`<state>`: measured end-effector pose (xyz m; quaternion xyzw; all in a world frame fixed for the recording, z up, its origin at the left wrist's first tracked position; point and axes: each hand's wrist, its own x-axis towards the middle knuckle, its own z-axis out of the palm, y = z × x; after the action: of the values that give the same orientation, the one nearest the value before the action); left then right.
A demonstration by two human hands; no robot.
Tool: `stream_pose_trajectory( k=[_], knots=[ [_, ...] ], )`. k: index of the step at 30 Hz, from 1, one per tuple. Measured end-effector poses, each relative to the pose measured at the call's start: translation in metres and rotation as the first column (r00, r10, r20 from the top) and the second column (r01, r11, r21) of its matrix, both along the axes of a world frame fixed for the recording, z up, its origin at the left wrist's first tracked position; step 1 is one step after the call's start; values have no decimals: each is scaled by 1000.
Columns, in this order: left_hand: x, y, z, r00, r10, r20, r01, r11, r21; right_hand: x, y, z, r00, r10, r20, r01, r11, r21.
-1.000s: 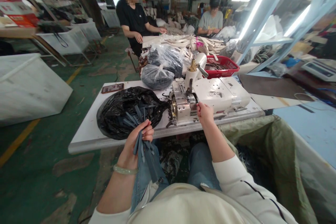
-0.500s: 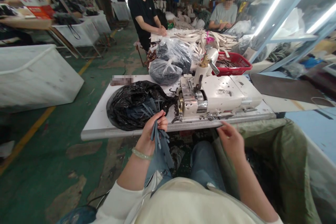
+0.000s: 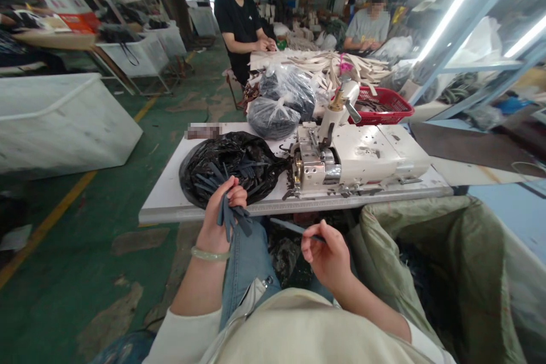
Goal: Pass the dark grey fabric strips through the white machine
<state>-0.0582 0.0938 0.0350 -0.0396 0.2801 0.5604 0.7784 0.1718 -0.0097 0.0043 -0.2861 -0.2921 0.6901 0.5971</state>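
Running off one head-worn cam: I look forward and pitched down from above the wearer's lap point(image 3: 251, 253), cream top point(image 3: 290, 327) nearest at bottom centre, left hand point(image 3: 214, 207) and right hand point(image 3: 327, 250) close below mid-frame, white worktable point(image 3: 164, 190) and machine point(image 3: 367, 153) just past them, co-worker in black point(image 3: 239, 23) farther off up top; wide view, sides stretched

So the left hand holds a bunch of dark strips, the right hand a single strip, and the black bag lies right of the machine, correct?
Not quite: the head view shows the black bag left of the machine. The left hand does hold a bunch of dark strips, and the right hand a single strip.
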Motion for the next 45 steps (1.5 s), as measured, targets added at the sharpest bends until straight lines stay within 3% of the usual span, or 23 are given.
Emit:
stream_pose_trajectory(
  k=[6, 10, 25, 31, 37, 42, 45],
  knots=[
    [1, 0, -7, 999, -35, 2, 35, 999, -18, 6, 9, 4, 985, 96, -145, -128, 965, -230],
    [5, -1, -8, 999, -42, -11, 42, 999, -5, 8, 12, 5, 973, 121, -199, -178, 936, -302],
    [6, 1, -8, 998, -50, -36, 49, 998, -28, 7, 16, 6, 977, 57, -206, -120, 943, -311],
    [6, 1, -10, 998, -56, -39, 55, 998, -24, 10, 23, -6, 991, 24, -135, -63, 954, -292],
    [5, -1, -12, 998, -58, -15, 58, 998, 6, 25, 42, -14, 958, 83, -275, -201, 877, -436],
    [3, 2, -13, 997, -53, -57, 52, 998, -20, 35, 50, -6, 961, 102, -259, -187, 926, -329],
    [2, 2, -13, 997, -49, -65, 48, 999, -12, 36, 52, -2, 974, 121, -193, -181, 926, -330]
  ],
)
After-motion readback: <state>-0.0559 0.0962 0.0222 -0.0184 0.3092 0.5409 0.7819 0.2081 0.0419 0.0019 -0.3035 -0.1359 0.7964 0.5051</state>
